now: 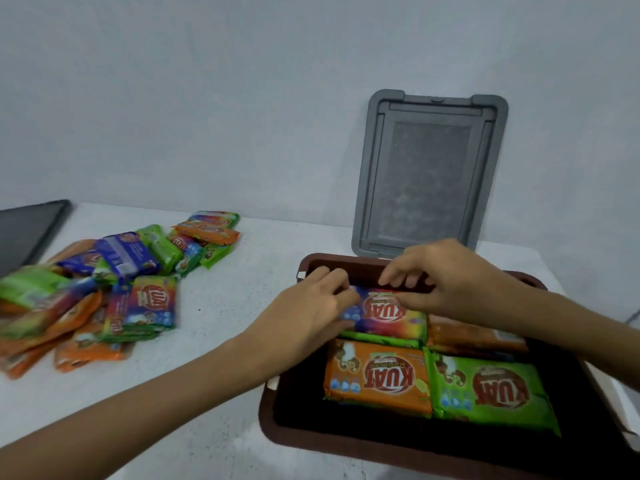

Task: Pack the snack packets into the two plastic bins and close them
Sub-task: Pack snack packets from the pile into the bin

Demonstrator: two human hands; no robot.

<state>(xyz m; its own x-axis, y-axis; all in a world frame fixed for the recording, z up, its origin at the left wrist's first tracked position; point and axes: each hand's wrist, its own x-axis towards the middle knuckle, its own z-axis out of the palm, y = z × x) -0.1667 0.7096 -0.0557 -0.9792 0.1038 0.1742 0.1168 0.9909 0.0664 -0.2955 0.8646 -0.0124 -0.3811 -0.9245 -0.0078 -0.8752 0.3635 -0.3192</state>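
Observation:
A brown plastic bin [346, 439] stands open at the right of the white table. Inside lie an orange packet [377, 375], a green packet [495, 393] and another orange packet [474, 336] at the back right. Both hands hold a multicoloured packet [384, 315] over the bin's back left corner: my left hand [311, 306] grips its left end, my right hand [446, 275] its top right edge. A grey lid [429, 174] leans upright against the wall behind the bin.
A loose pile of snack packets [104, 285] covers the left of the table. A dark flat lid or tray [27, 230] lies at the far left edge. The wall runs close behind the table.

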